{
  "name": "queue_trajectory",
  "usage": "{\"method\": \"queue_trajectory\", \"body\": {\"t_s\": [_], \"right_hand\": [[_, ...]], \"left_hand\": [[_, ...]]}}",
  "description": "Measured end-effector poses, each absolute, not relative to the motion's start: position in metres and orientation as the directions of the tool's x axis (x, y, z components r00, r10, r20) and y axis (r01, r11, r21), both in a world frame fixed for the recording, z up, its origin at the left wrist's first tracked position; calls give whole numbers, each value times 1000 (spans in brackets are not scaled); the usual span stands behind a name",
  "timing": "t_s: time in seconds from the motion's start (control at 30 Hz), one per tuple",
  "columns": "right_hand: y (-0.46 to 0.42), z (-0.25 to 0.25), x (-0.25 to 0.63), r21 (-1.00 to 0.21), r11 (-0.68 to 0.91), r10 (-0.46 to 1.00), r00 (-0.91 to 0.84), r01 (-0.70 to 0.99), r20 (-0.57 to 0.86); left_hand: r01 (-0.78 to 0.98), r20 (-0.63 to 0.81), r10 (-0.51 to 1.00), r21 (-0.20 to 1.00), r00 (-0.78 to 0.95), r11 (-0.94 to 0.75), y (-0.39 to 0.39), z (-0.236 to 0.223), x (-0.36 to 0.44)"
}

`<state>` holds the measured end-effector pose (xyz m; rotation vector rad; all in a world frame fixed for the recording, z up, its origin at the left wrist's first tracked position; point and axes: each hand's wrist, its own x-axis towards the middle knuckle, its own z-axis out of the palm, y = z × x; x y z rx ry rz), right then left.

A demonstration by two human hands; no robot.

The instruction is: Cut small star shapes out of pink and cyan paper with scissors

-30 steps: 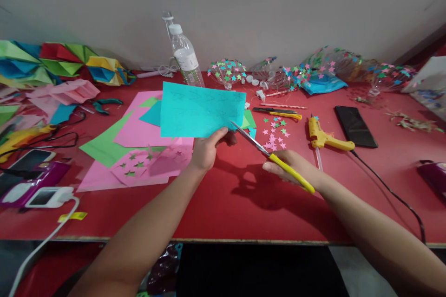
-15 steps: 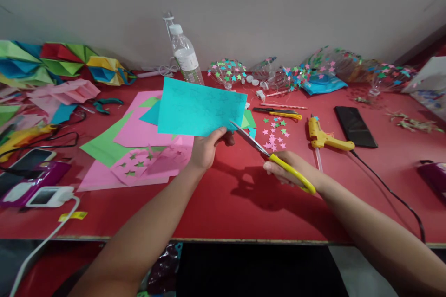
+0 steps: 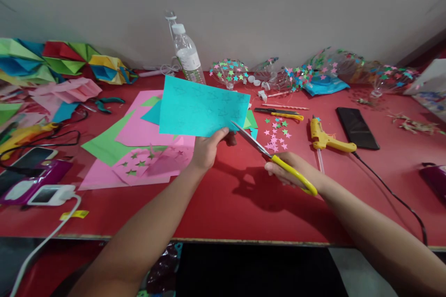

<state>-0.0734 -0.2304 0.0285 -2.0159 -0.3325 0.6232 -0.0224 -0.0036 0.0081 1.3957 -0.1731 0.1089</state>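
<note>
Blue sheet [image 3: 202, 107] is up in the air over the bench [image 3: 209, 213], clock centred on it. Change vs a second ago: 9 o'clock end is higher, so it slopes down more toward 3; view nudged slightly too. Probably only re-angles the edge for the blades, cutting barely further along; no freshly cut piece visible. Left hand [image 3: 206, 150] pinches the lower edge at 5 o'clock, thumb in front. Right hand [image 3: 296, 163], at 4, grips scissors [image 3: 277, 161], tips overlapping the sheet near 4. Can't tell if they bite. Marks on sheet too faint to read, maybe stars. Left fingers mostly hidden behind sheet, right ones partly by the handle. Pink paper [image 3: 137, 131], 8 o'clock, partly covered. Small stars [image 3: 273, 140] between 3 and 4.
</note>
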Motion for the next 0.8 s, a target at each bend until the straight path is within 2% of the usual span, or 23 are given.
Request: {"method": "queue_trajectory", "body": {"t_s": [0.27,0.8], "right_hand": [[-230,33,-74,-873,-480,448,830,-91,-332],[-234,23,-71,-868,-492,441,839,-70,-318]], "left_hand": [[-190,196,-29,971,980,147,-3,8,-22],[-171,183,-38,962,982,214,2,6,-19]]}}
